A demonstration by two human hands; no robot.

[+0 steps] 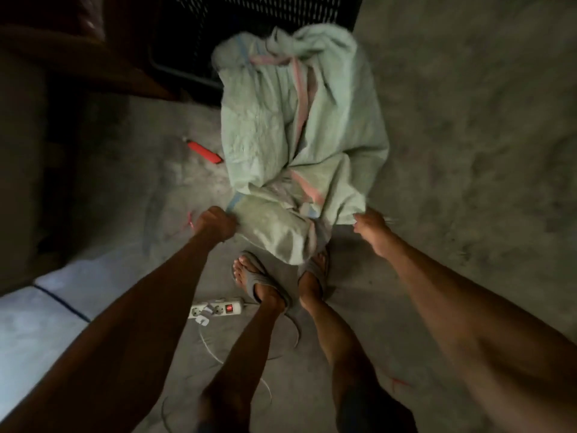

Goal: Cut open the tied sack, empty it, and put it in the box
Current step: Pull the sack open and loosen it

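A pale green woven sack (265, 126) with pink and blue stripes lies crumpled on the concrete floor, its far end against a black slatted crate (265, 14). My left hand (214, 223) is closed on the sack's near left corner. My right hand (371, 226) grips the near right corner. The near edge of the sack droops over my feet. A red utility knife (204, 152) lies on the floor left of the sack.
A white power strip (217, 309) with a red switch and its cable lie by my left foot. A pale mattress edge (46, 307) is at lower left, dark wooden furniture (78, 57) at upper left. Bits of red string (189, 220) lie on the floor.
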